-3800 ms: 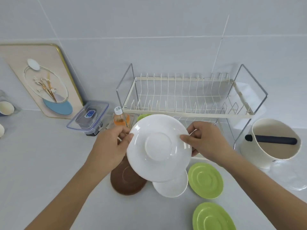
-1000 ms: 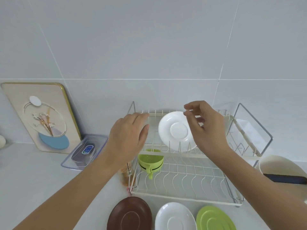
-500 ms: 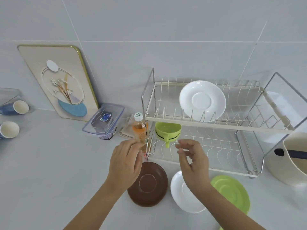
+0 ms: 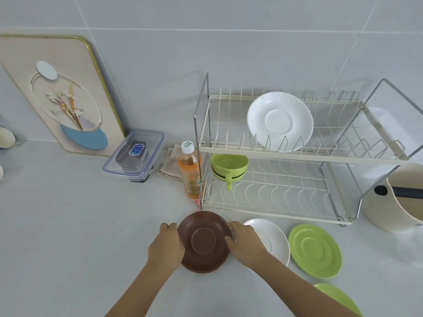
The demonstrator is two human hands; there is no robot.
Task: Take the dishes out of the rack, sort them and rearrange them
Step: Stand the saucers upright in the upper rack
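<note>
Both hands grasp the brown saucer [image 4: 203, 242] by its rim on the near counter, the left hand [image 4: 166, 244] curled round its left edge and the right hand [image 4: 245, 241] round its right edge. The two-tier dish rack [image 4: 274, 154] behind it holds a white saucer [image 4: 279, 121] upright in the top tier's slots and green cups [image 4: 229, 167] at the left end of the bottom tier. A white saucer on the counter [image 4: 273, 239] and a green saucer [image 4: 314, 250] lie to the right, another green saucer at the near edge [image 4: 338, 297], and a clear lidded box [image 4: 135, 155] containing a dark item sits far left of the rack.
</note>
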